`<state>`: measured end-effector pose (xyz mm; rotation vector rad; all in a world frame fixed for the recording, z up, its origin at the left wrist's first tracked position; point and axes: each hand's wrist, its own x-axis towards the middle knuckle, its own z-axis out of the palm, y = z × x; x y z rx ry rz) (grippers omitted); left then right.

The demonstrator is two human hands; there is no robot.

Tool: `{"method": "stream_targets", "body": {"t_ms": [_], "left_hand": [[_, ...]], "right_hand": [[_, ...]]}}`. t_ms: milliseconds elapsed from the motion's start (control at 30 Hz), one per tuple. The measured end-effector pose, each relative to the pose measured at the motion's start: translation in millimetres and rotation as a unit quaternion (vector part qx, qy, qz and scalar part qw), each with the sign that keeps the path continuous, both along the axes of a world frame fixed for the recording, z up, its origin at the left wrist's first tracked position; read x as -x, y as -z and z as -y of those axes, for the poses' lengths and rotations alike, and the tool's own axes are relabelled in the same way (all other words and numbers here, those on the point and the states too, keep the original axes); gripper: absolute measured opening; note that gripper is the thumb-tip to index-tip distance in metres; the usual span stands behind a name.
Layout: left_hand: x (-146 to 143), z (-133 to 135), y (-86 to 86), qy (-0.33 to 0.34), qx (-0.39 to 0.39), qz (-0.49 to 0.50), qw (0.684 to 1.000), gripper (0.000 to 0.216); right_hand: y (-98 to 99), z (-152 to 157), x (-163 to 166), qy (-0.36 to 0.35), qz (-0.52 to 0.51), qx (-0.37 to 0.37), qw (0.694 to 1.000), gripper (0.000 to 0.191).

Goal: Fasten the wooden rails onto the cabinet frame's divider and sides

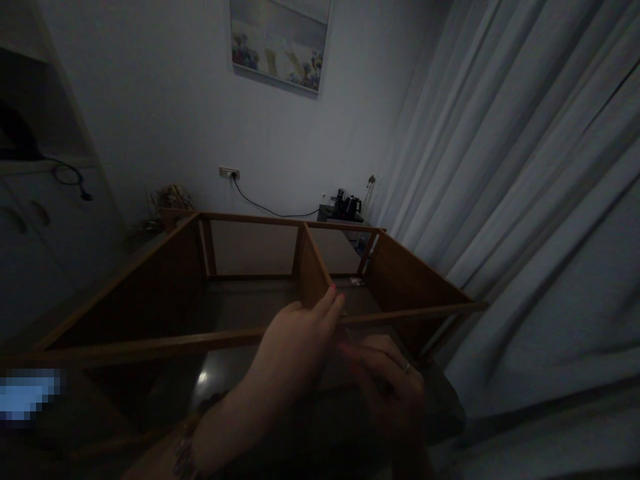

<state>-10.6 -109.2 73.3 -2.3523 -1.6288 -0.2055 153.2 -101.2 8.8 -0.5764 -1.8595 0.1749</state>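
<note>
The left hand [300,337], fingers together, lies across the frame [311,270]; the right hand [390,377] curls near right, both grips unclear.

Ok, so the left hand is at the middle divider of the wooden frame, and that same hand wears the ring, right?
Not quite: the head view shows the ring on the right hand. The left hand is at the middle divider of the wooden frame, as you said.
</note>
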Motion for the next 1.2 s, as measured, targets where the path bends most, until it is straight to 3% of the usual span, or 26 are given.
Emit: {"method": "stream_targets", "body": {"t_ms": [400, 500, 667, 900, 1100, 1200], "left_hand": [[1, -1, 1.6, 0.012, -0.004, 0.016, 1.0, 0.055], [2, -2, 1.8, 0.017, -0.009, 0.02, 1.0, 0.055], [4, -4, 6.3, 0.046, -0.085, 0.021, 0.995, 0.045], [8, -4, 14.9, 0.062, -0.195, 0.018, 0.979, 0.045], [8, -6, 15.8, 0.069, -0.185, 0.018, 0.98, 0.045], [8, -5, 14.4, 0.069, -0.179, 0.023, 0.981, 0.045]], "right_hand": [[-3.2, -13, -2, -0.072, -0.016, -0.022, 0.997, 0.018], [-3.4, -15, -1, -0.094, -0.039, 0.023, 0.995, 0.01], [-4.5, -17, 0, -0.16, -0.049, 0.109, 0.98, 0.004], [-4.4, -12, -3, -0.147, -0.025, 0.121, 0.981, 0.015], [-7.7, -11, -7, -0.135, 0.029, 0.075, 0.988, 0.018], [-7.5, -11, -9, -0.09, 0.04, 0.042, 0.994, 0.022]]}}
